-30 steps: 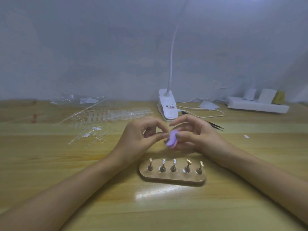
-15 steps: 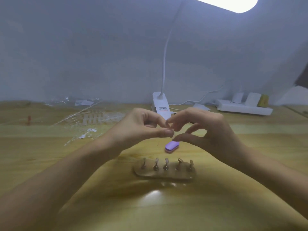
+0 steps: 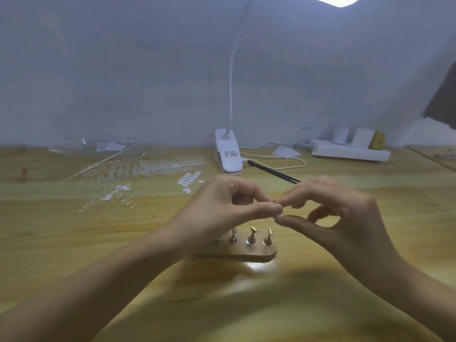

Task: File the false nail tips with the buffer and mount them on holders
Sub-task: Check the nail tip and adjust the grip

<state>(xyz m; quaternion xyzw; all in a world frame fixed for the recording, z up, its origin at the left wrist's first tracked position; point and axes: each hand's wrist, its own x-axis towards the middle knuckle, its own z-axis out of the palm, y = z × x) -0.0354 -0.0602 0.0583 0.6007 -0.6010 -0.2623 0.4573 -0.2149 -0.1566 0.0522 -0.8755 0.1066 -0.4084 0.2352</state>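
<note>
Nail tip: too small and clear to make out; I judge it sits where my fingertips meet, raised just above the holders.
My left hand: thumb and forefinger curled in a pinch, on the nail tip as I judge.
My right hand: fingers curled, tips at the same spot; gripping or not, I cannot tell.
Key relation: holders lie directly below the pinch; my left hand covers the row's left end.
Materials: 4 visible metal pegs with flared heads on an oblong wooden base.
</note>
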